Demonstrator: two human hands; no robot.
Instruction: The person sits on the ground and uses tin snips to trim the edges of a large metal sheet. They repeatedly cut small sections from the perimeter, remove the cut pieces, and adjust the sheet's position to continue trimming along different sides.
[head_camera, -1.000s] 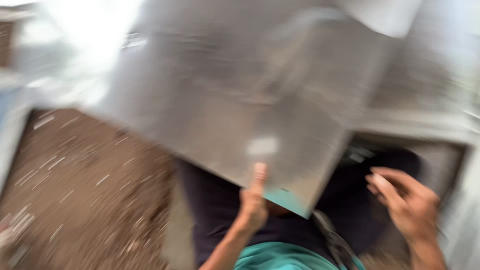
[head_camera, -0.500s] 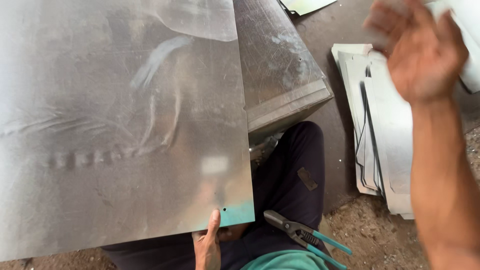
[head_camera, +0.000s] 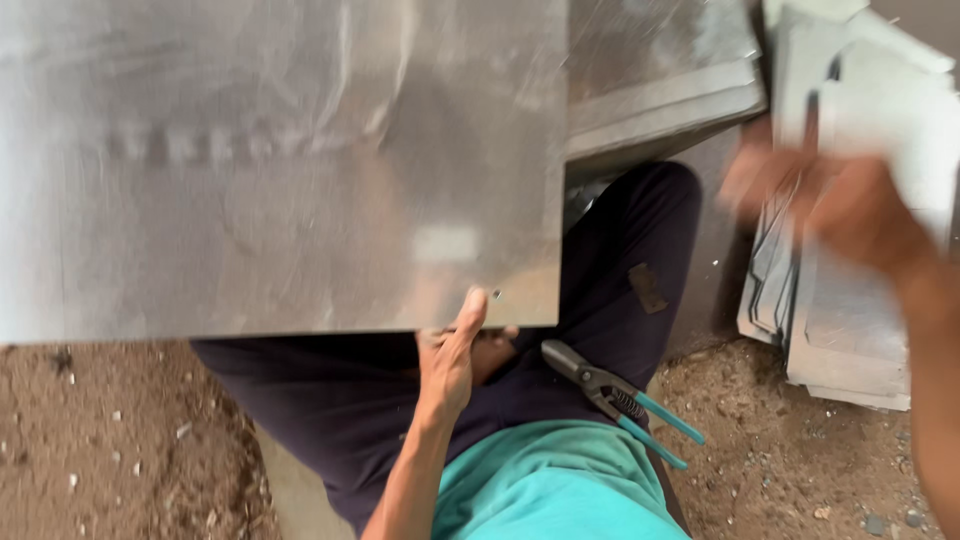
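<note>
Seen from above, a seated person holds one large, flat sheet of shiny metal (head_camera: 280, 160) across the lap. Its near edge runs level just above the knees, and its right edge ends over the right thigh. The left hand (head_camera: 452, 358) grips that near edge close to the right corner, thumb on top, fingers hidden beneath. The right hand (head_camera: 815, 200) is blurred and lifted over a stack of cut metal pieces (head_camera: 850, 320) on the ground to the right; whether it holds anything cannot be told. One pair of tin snips (head_camera: 620, 398) with teal handles rests on the lap, just right of the left hand. Bare dirt ground (head_camera: 110, 440) lies open at lower left.
</note>
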